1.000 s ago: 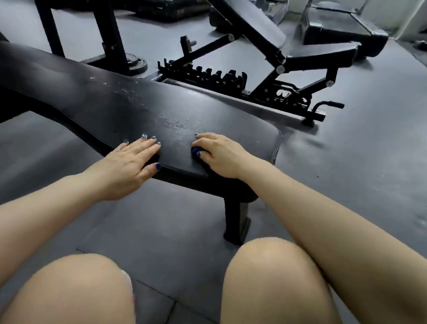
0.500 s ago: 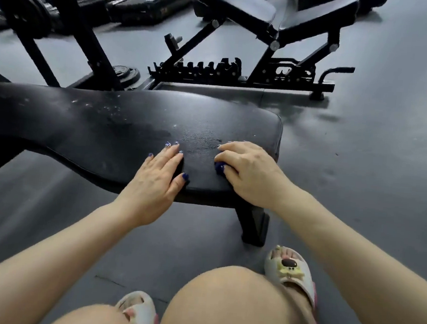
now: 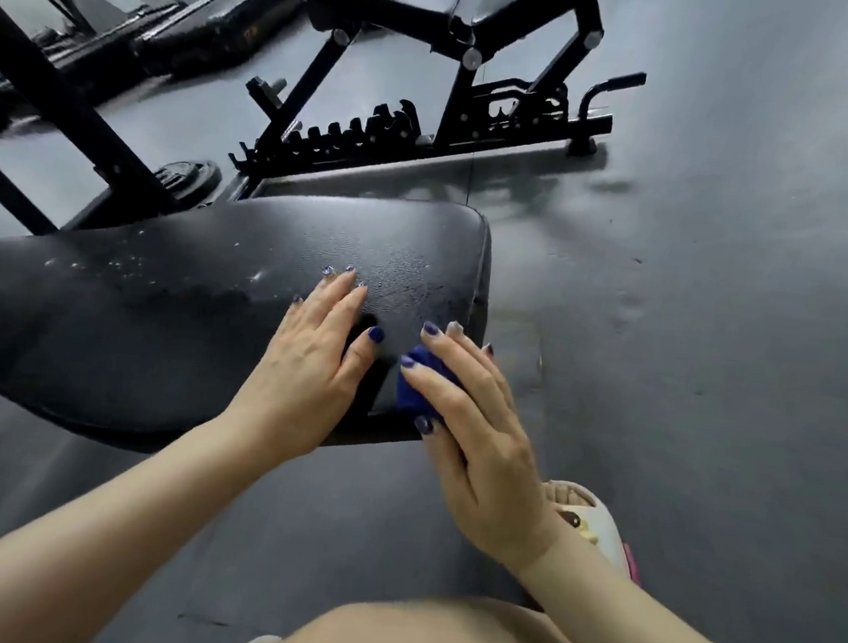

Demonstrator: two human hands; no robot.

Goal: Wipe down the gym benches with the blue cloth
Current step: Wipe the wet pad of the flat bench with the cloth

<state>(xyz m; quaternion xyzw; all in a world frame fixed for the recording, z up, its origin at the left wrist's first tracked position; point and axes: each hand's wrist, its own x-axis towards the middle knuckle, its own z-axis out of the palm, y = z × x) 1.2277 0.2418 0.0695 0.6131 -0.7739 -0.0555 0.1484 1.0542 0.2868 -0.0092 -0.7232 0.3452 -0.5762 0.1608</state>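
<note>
At the bench's (image 3: 170, 301) near end, the right hand (image 3: 479, 427) clutches a bunched cloth (image 3: 419, 382); the left hand (image 3: 307, 358) presses flat. Soft and light, the cloth likely suits a whole-palm hold.

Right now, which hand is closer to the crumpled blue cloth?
The right hand. It holds the crumpled blue cloth under its fingers at the near corner of the black padded bench. The left hand rests flat on the bench beside it, not touching the cloth.
</note>
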